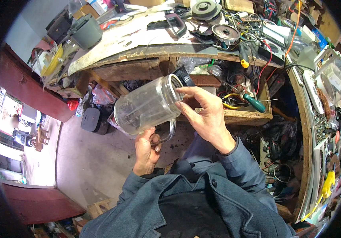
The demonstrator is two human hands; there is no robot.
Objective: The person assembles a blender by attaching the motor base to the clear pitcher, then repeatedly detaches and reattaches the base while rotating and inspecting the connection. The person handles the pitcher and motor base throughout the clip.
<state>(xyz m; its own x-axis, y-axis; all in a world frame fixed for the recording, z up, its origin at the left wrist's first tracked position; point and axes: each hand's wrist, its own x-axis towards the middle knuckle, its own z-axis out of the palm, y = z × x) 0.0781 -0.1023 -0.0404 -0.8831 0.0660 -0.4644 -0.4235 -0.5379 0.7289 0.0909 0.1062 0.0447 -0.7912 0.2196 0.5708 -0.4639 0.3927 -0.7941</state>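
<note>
A clear blender jar (142, 105) lies tilted in the air in front of me, its round open end up and to the right. My left hand (145, 152) is closed on the lower part of its handle, against the jar's side. At the open end, the thumb and fingers of my right hand (208, 113) pinch the rim, the fingertips reaching over its edge. A pale ring shows round that mouth; whether it is a separate piece I cannot tell. Just behind the mouth is a black plastic part (184, 76).
Beyond the jar, an open wooden drawer (250, 116) holds a green-handled screwdriver (254, 103) and wires. The cluttered workbench (126, 43) above carries motor parts and a grey container (86, 31). A black appliance (95, 120) stands on the floor. A crowded side shelf (307, 158) runs along my right.
</note>
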